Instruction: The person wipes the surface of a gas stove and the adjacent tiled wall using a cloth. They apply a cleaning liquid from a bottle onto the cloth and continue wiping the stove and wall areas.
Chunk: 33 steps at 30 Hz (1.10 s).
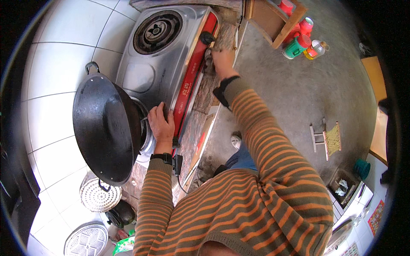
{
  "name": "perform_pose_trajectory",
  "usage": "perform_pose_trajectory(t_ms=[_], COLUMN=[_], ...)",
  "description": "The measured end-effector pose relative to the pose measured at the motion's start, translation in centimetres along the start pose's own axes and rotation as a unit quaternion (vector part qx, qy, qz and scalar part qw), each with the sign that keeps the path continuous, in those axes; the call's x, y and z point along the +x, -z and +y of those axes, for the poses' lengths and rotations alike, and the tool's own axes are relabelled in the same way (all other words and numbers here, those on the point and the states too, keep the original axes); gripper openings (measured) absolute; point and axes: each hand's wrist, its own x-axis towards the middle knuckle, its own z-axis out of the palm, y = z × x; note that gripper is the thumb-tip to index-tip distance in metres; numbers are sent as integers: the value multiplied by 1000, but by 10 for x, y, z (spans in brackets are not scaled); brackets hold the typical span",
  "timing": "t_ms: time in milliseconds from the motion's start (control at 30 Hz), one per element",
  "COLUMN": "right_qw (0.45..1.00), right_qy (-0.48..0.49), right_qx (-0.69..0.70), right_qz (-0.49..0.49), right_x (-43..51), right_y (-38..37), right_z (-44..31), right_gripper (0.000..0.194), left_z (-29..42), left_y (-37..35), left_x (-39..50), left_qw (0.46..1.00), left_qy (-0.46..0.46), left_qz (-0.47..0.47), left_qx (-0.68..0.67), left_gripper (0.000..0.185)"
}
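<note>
A two-burner gas stove (169, 73) with a steel top and a red front panel (187, 83) stands on a stone counter. My right hand (223, 62) presses a dark, crumpled cloth (209, 60) against the front edge, just beside the black knob (207, 37). My left hand (161, 123) rests on the steel top near the other burner, fingers apart, holding nothing. Left of it a large black wok (104, 128) leans tilted on that burner, its open side towards the tiled wall. The far burner (157, 30) is bare, with its round grate showing.
Steamer plates (101, 195) and a dark pot (123, 212) lie at the lower left. Thermos flasks (296, 47) and an oil bottle (315, 49) stand on the floor beside a wooden frame (290, 24). A small stool (331, 140) is farther right. A cable (182, 185) hangs near my left wrist.
</note>
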Motion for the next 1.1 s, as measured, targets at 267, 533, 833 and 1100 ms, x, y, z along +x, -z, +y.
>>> perform_pose_trajectory(t_ms=[267,533,833,1100], right_qw=[992,996,996,993], right_qy=[-67,9,-75,-101], right_qx=[-92,-75,-36,-51], right_qz=[-53,-41,-5,12], right_x=[-24,-8,29,13], right_y=[-9,0,-3,-3], right_z=[31,21,8,-3], right_gripper=[30,29,34,36], left_z=[0,1,2,5], left_y=[1,0,1,1], left_x=[0,1,-2,-2], left_qw=[1000,999,999,999], left_qy=[19,26,28,35], left_qz=[-22,-25,-29,-24], left_qx=[4,11,25,29], left_gripper=[41,42,42,42])
